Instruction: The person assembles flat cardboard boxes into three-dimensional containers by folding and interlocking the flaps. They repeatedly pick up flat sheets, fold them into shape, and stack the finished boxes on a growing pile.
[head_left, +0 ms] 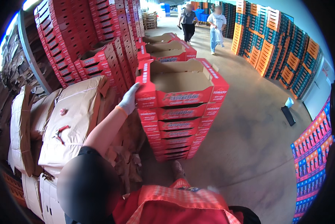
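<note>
A tall stack of red cardboard trays (181, 100) with brown insides stands on the floor in front of me. My left hand (129, 100), in a white glove with an orange band at the wrist, grips the left side of the top tray near its front corner. Its fingers are partly hidden against the tray's side. The top tray is open-topped, with nothing inside. My right hand does not show; only a dark sleeve (245, 213) appears at the lower right. The shoe (178, 169) of one foot touches down close to the stack's base.
More red trays (171, 49) stand behind, and tall red stacks (68, 41) rise at left. Wrapped brown bundles (72, 119) sit beside me, with red-handled pliers (61, 133) on top. Two people (216, 25) walk far ahead. Orange and green crates (275, 48) line the right.
</note>
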